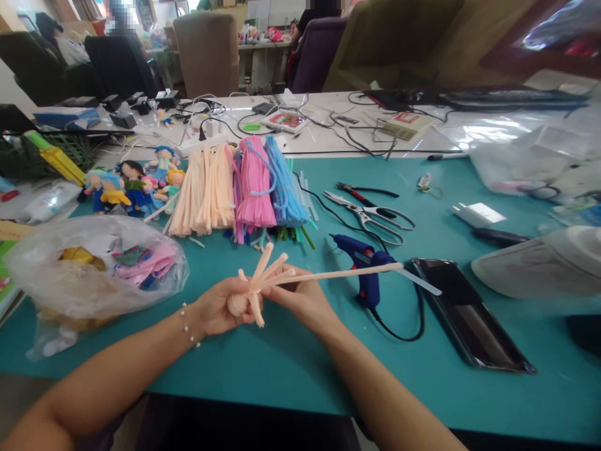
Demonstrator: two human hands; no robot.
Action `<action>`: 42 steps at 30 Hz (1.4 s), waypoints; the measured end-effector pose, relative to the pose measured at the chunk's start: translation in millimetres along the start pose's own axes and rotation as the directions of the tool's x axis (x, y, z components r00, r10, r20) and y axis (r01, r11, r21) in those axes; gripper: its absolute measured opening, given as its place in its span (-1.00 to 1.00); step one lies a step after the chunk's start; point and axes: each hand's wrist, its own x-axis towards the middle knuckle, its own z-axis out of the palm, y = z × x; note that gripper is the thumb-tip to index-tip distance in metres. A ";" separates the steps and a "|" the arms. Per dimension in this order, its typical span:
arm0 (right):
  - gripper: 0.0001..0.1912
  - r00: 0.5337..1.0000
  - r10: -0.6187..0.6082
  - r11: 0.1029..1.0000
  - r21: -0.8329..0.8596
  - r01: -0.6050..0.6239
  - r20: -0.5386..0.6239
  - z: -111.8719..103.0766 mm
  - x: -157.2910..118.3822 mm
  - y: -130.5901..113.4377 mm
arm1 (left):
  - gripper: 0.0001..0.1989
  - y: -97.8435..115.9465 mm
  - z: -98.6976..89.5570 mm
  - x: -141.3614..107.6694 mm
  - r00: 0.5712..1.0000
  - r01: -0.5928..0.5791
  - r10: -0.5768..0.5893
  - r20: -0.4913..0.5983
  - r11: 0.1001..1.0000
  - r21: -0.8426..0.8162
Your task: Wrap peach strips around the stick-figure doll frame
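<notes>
My left hand [224,307] pinches a peach pipe-cleaner figure [240,303], whose rounded end rests by the fingers and whose several stems fan upward and one downward. Touching it from the right, my right hand [300,299] is closed on the peach stems. One long peach stem [347,273] stretches right from the fingers, passing over the blue glue gun [369,285]. Behind the hands stand bundles of peach [204,188], pink [256,185] and blue stems [286,188]. Fingertips of both hands are partly hidden by the stems.
A plastic bag of scraps [103,288] lies left, with small dolls [134,188] behind it. Pliers [369,191], scissors [375,216], a black phone [469,313], a white charger [479,214] and a white container [539,266] are on the right. People sit in the background.
</notes>
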 end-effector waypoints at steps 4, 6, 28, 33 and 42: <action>-0.77 1.000 -0.022 0.998 -0.065 0.023 0.016 -0.1 0.5 -3.9 | -0.78 0.2 1.1 -1.0 1.000 0.026 -0.027 0.011 0.997 0.075; -0.76 1.000 -0.019 0.997 -0.068 0.020 0.019 0.4 0.3 -6.3 | -0.77 0.3 1.7 -1.6 0.999 0.042 -0.045 0.026 0.993 0.108; -0.82 0.960 0.146 0.964 0.185 -0.192 0.239 -8.3 -3.2 -8.3 | -0.87 -3.7 5.2 -4.6 0.994 0.110 -0.099 -0.048 0.909 0.402; -0.82 0.940 0.213 0.936 0.220 -0.275 0.268 -8.4 -2.6 -7.1 | -0.86 -4.7 7.9 -5.5 0.995 0.095 -0.084 -0.044 0.901 0.423; -0.85 0.994 0.110 0.985 0.132 -0.111 0.011 -8.5 2.0 -4.8 | -0.73 -6.8 10.8 0.6 0.918 -0.237 0.322 -0.232 0.914 0.329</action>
